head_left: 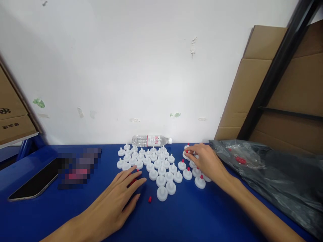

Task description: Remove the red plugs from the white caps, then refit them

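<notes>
White round nozzle caps [162,194] stand spouts up in a loose cluster mid-table. My left hand [118,195] is at their left front, fingers apart, over small red tips [133,182] that it partly hides. One loose red tip [150,199] lies to the right of that hand. At the right, my right hand [205,161] has its thumb and fingers closed at the top of a red-tipped nozzle cap [185,155], which stands among the back caps of a second group. Other red-tipped caps [200,182] stand around and partly under this hand.
A clear plastic bottle [153,140] lies along the wall behind the caps. A phone [37,178] rests at the left, near a pixelated patch. Dark plastic sheeting [275,178] covers the right side, with a clear bag of red pieces [241,160] on it. Cardboard [257,74] leans behind.
</notes>
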`<move>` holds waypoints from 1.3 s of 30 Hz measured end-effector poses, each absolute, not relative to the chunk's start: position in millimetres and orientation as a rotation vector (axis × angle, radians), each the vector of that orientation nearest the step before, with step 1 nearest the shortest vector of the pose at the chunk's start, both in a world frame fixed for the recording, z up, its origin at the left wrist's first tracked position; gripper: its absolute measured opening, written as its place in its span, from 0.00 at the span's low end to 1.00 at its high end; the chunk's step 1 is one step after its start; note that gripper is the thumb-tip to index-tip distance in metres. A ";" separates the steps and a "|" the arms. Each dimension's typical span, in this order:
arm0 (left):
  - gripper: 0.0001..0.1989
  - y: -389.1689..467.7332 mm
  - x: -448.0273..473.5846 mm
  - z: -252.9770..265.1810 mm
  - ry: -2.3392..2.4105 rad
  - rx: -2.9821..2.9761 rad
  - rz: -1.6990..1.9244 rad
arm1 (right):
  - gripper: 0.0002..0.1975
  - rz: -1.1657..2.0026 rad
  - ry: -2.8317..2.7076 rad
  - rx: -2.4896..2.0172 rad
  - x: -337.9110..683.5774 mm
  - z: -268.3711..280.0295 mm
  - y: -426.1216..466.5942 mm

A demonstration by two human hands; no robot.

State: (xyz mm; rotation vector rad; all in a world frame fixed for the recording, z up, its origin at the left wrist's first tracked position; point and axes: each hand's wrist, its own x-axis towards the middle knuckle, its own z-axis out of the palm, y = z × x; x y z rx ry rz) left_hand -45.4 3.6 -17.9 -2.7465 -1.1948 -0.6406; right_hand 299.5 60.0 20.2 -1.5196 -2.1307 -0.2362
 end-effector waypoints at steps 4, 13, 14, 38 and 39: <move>0.19 4.1 -45.4 -15.0 -1.237 -2.774 -0.597 | 0.10 -0.173 -2.183 -1.570 296.4 17.2 59.9; 0.19 0.9 -42.5 -10.4 -1.161 -2.782 -0.604 | 0.09 -0.171 -2.186 -1.613 298.4 13.2 62.2; 0.19 1.2 -42.1 -9.3 -1.167 -2.769 -0.608 | 0.09 -0.176 -2.180 -1.620 299.1 13.5 62.2; 0.16 6.7 -43.2 -13.2 -0.908 -2.902 -0.587 | 0.07 0.125 -2.521 -1.237 254.9 38.1 5.1; 0.15 6.4 -43.0 -12.9 -0.906 -2.910 -0.605 | 0.07 0.131 -2.530 -1.251 254.6 37.6 5.3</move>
